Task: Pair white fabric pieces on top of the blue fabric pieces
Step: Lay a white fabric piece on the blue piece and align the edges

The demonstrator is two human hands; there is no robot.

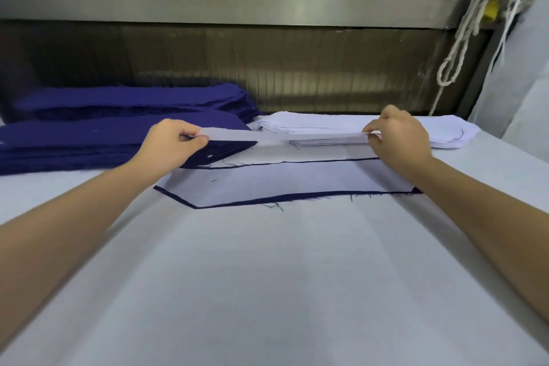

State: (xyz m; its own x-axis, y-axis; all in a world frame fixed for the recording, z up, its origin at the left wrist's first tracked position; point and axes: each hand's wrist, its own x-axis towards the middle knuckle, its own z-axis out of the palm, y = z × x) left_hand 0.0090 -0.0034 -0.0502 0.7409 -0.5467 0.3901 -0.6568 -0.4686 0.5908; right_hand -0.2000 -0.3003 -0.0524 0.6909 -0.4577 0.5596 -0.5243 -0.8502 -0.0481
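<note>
A thin white fabric piece [285, 175] is stretched between my two hands and droops onto a blue fabric piece [267, 198] lying flat on the table, whose dark edge shows along the near side. My left hand [175, 142] pinches the white piece's left top corner. My right hand [398, 140] pinches its right top corner. A stack of white pieces [326, 128] lies just behind, at the right. Two stacks of blue pieces [89, 142] sit at the left, one behind the other.
The white-covered table [282, 291] stretches toward me. A dark ribbed panel [267, 68] and a metal rail close off the back. White ropes [463, 38] hang at the upper right beside a grey cloth-covered surface.
</note>
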